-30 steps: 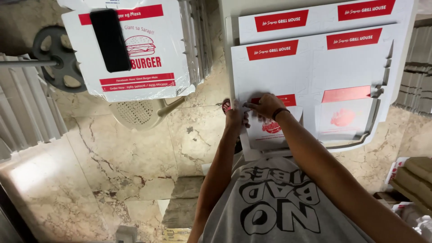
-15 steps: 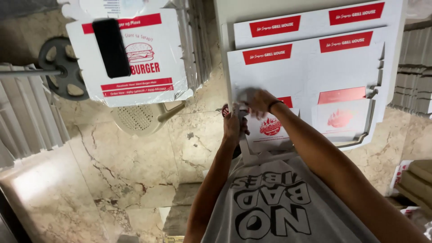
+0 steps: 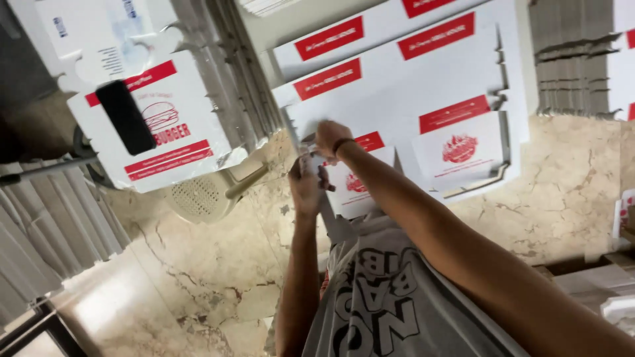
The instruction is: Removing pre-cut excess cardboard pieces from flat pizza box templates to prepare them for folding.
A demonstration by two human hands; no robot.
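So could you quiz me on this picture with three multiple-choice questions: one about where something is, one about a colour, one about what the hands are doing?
1. Where does the black phone lie?
A. on a flat white box blank at the left
B. on the bare marble floor
C. in the person's right hand

2. What colour are the printed bands on the flat box blanks?
A. blue
B. red
C. green

3. What are the left hand and the right hand doing?
A. hanging free at the sides
B. both at the near edge of one blank
C. holding the phone

Answers: 1 A, the phone rests on the printed blank at left. 2 B, every band is red. 3 B, both hands meet at that edge.
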